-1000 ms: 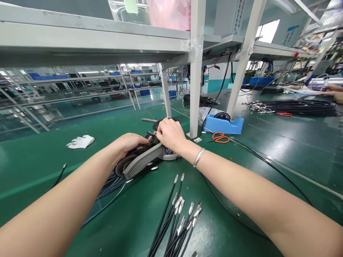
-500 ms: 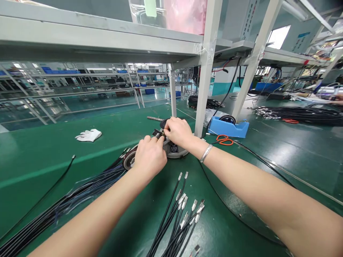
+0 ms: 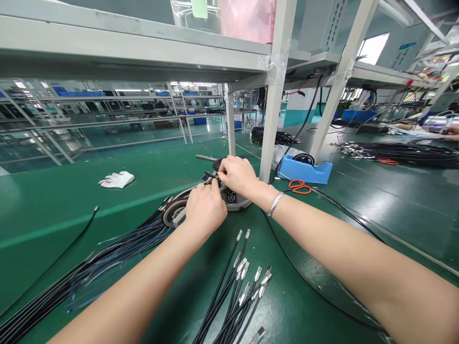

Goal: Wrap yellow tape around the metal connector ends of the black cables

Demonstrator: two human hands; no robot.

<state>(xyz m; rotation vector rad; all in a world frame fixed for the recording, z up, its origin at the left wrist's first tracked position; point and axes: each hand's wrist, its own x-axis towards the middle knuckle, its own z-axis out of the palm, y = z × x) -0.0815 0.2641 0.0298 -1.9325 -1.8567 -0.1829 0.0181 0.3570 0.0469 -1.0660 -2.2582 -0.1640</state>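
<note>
Both hands meet at a small grey machine (image 3: 237, 206) with a rounded base, a dark label and a reel (image 3: 172, 213) on its left side. My left hand (image 3: 205, 206) is curled beside the reel, its fingertips pressed together at a dark part on top of the machine. My right hand (image 3: 239, 175) reaches in from the right with fingers closed at the same spot, a silver bracelet on its wrist. What the fingers pinch is hidden by the hands. In front of the machine lie several black cables (image 3: 229, 286) with silver metal connectors.
To the left, a bundle of black cables (image 3: 82, 267) lies partly under clear plastic. A white glove (image 3: 117, 179) rests farther back. On the right are a blue tape dispenser (image 3: 304, 170), orange-handled scissors (image 3: 300, 187) and a shelf post (image 3: 274, 95). More cables (image 3: 405, 152) lie beyond.
My left hand has shifted slightly right and down, showing more of the reel. My right hand stays at the machine. The view has moved a little.
</note>
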